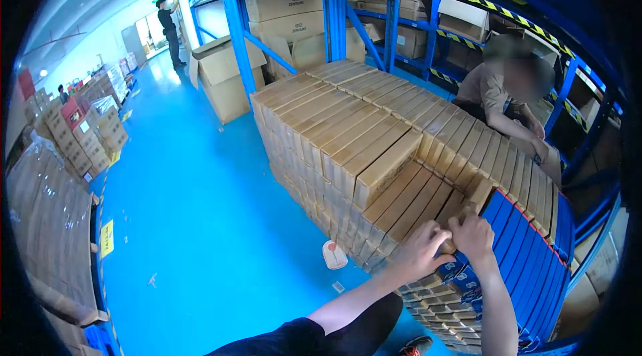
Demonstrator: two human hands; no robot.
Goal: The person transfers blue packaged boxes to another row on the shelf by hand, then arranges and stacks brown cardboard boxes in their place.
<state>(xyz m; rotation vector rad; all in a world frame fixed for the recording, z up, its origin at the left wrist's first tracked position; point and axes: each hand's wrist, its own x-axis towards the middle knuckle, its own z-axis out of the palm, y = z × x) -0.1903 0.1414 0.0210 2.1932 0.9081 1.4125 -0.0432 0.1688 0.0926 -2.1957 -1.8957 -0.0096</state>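
A slim brown cardboard box (459, 203) lies in the lowered part of the stack, beside a row of blue boxes (518, 242). My left hand (421, 250) is at its near end, fingers curled and thumb apart, closed about the box's edge. Close beside it, my right hand (472, 234) is bent over the same end with its fingers folded down onto the cardboard. My fingers partly hide this end of the box. Left of my hands, more brown boxes (404, 195) lie side by side, lower than the taller row (341, 132) behind them.
Blue racking (241, 41) with large cartons stands behind the stack. A co-worker (501, 88) crouches at the right, hands on cardboard. An open carton (224, 78) sits on the blue floor (180, 202). Wrapped goods (50, 222) line the left; another person (168, 31) stands far back.
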